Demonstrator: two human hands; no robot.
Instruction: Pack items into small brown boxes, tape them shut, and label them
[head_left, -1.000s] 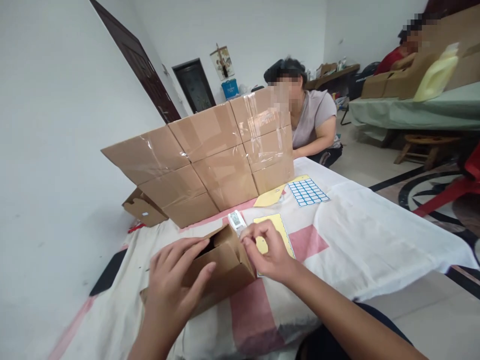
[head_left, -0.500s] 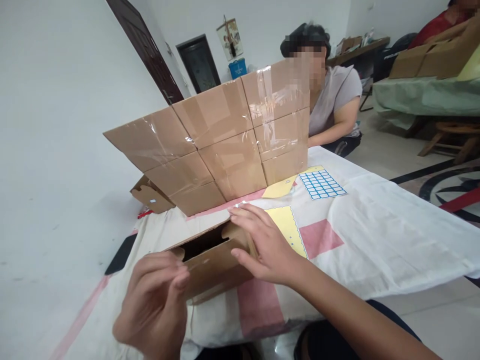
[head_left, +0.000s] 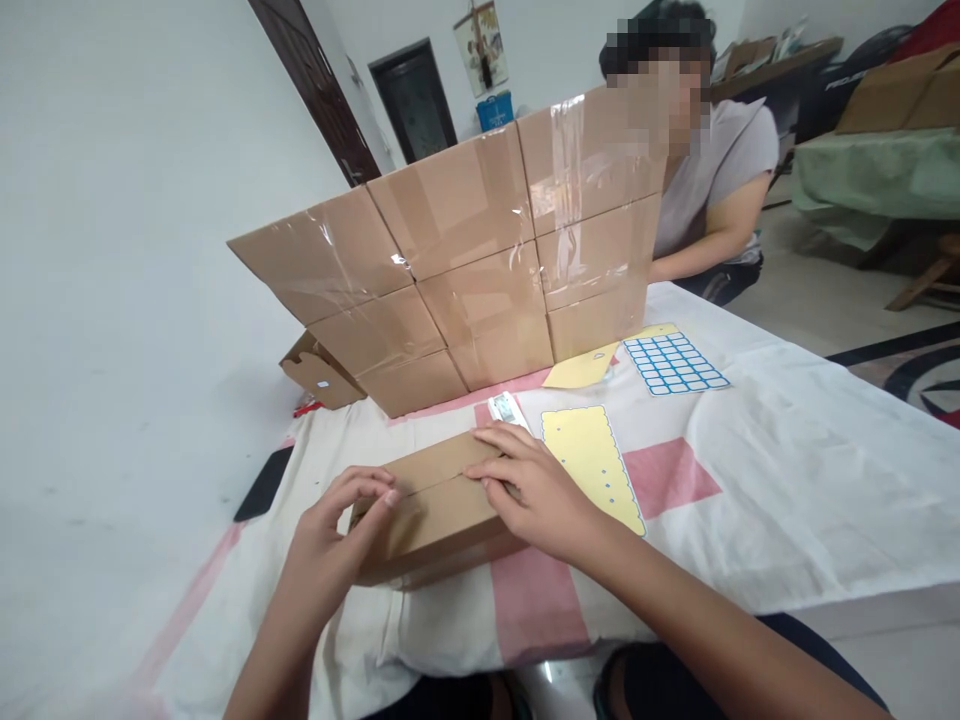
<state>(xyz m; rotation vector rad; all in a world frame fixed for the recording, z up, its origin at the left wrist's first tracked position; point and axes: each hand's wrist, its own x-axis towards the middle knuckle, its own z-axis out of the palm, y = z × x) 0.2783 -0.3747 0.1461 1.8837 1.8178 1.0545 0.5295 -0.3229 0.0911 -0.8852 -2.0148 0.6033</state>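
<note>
A small brown cardboard box (head_left: 435,505) lies on the cloth-covered table in front of me, its two top flaps folded down and meeting at a seam. My left hand (head_left: 337,530) rests on the box's left end, fingertips curled onto the flap. Over the right end lies my right hand (head_left: 536,485), fingers stretched flat across the flaps. A small white item (head_left: 506,409) lies just beyond the box.
A stack of taped cardboard boxes (head_left: 480,270) stands like a wall behind. Yellow sheets (head_left: 592,460) and a blue label sheet (head_left: 673,362) lie to the right. A person in a grey shirt (head_left: 712,190) sits behind the stack. A dark phone (head_left: 262,483) lies at left.
The box's flaps, standing open before, are now folded down flat. Both my hands have moved on top of the box. The camera has tilted, showing the stack closer.
</note>
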